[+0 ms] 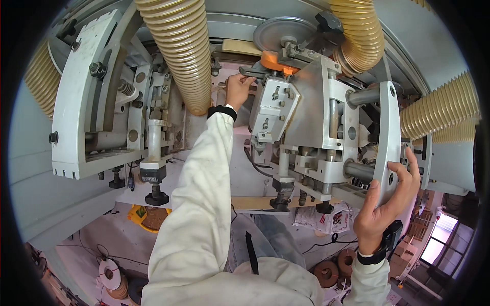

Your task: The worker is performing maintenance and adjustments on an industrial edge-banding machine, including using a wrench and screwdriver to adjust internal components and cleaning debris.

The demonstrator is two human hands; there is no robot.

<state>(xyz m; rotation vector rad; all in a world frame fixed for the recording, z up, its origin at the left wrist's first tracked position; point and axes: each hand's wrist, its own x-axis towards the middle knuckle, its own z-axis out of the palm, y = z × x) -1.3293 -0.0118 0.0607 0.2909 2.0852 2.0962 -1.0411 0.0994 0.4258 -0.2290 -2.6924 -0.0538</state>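
My left hand [238, 92] reaches up into the machine, fingers closed at a dark grey metal piece [252, 72] beside an orange part [276, 62]. The far fingers are partly hidden, so the exact hold is hard to see. Just right of that hand is a white angled block [275, 109] with bolts and slots, fixed to a silver metal housing [314, 102]. At the right, my right hand [380, 211] grips the lower end of an upright light-grey end plate [389, 137], thumb on its left side and fingers on its right.
Ribbed yellowish hoses [176, 46] hang between the machine units. Another metal unit [84, 97] stands at left. Black adjusting knobs [156, 196] stick out along the front. On the floor lie a yellow container [137, 214], a white sack [326, 218] and rolls of edging strip [326, 273].
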